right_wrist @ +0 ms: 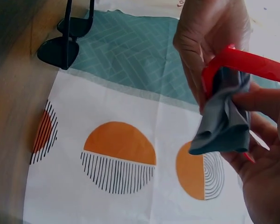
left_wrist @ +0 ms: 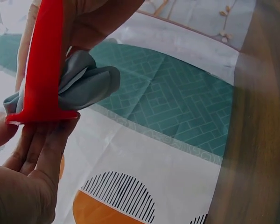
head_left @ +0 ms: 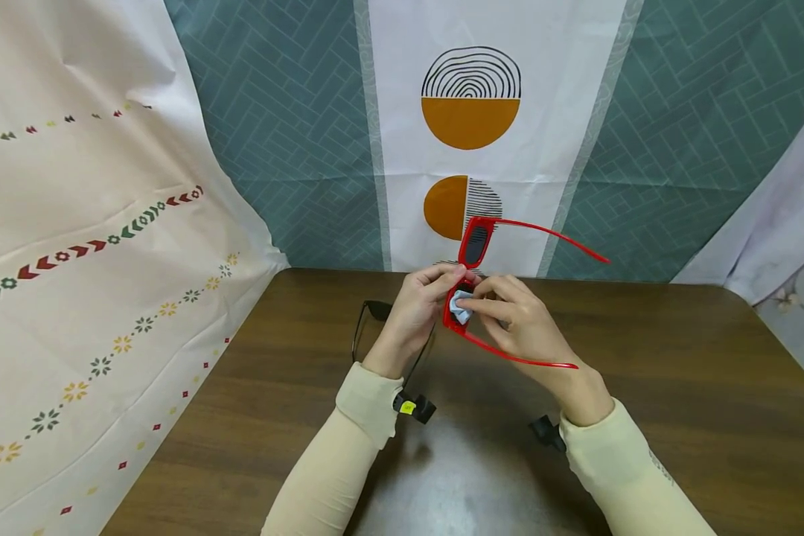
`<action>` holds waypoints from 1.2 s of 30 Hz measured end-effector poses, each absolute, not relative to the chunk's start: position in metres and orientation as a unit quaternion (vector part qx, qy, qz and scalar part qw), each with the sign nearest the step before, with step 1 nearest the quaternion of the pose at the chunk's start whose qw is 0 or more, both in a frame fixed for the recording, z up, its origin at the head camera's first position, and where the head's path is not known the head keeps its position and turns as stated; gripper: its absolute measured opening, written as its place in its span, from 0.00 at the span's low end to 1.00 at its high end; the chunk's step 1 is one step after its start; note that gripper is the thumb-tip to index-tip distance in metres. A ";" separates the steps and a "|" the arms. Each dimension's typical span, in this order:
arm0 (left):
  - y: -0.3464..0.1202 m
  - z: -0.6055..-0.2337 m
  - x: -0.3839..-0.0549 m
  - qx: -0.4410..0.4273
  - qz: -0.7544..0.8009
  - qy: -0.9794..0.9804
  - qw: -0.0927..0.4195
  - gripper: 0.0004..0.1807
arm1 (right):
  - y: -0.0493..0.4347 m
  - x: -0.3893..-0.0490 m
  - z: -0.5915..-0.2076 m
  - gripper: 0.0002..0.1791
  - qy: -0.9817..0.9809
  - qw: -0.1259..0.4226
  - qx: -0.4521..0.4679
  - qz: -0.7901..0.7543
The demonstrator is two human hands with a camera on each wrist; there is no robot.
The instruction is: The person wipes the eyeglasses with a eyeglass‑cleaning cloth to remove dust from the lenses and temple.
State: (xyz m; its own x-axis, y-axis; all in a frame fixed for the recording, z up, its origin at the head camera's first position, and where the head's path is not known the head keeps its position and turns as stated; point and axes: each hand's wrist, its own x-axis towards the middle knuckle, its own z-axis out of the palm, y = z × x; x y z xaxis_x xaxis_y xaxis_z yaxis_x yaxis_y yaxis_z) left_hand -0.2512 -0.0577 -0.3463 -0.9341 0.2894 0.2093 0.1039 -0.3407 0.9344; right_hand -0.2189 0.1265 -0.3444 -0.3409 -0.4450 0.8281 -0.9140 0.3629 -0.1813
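Observation:
Red-framed sunglasses [head_left: 477, 244] with dark lenses are held up over the table, both temples unfolded and extending to the right. My left hand [head_left: 417, 309] pinches them near the bridge. In my right hand [head_left: 525, 324], a small light blue-grey cloth [head_left: 461, 306] is pinched against the nearer lens. The right wrist view has the folded cloth [right_wrist: 221, 123] bunched over that lens, with the thumb and fingers on either side. From the left wrist, the red temple [left_wrist: 43, 60] crosses in front of the cloth [left_wrist: 91, 84] and hides part of it.
Black sunglasses [head_left: 378, 310] stand on the brown wooden table [head_left: 643, 357] behind my left forearm, temples unfolded and partly hidden. A patterned curtain [head_left: 295, 134] hangs along the table's far edge, and a cream cloth [head_left: 107, 246] with motifs drapes down the left side.

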 end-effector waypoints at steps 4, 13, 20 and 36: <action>-0.058 -0.346 -0.251 0.172 0.799 0.575 0.046 0.13 | 0.128 -0.219 -0.344 0.21 -0.756 0.312 0.472 0.331; -0.059 -0.343 -0.251 0.180 0.798 0.573 0.049 0.12 | 0.138 -0.216 -0.338 0.19 -0.768 0.259 0.451 0.374; -0.056 -0.344 -0.250 0.169 0.808 0.562 0.053 0.13 | 0.130 -0.217 -0.340 0.21 -0.755 0.379 0.423 0.328; -0.055 -0.344 -0.248 0.169 0.810 0.559 0.049 0.12 | 0.120 -0.215 -0.346 0.18 -0.788 0.401 0.376 0.279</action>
State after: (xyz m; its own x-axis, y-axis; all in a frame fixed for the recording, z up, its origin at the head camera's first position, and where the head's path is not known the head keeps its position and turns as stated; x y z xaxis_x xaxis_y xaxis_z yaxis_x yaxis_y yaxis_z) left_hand -0.2482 -0.0552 -0.3445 -0.9382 0.2685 0.2185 0.1087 -0.3706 0.9224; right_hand -0.2153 0.1201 -0.3456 -0.3960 -0.3688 0.8409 -0.8155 0.5622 -0.1375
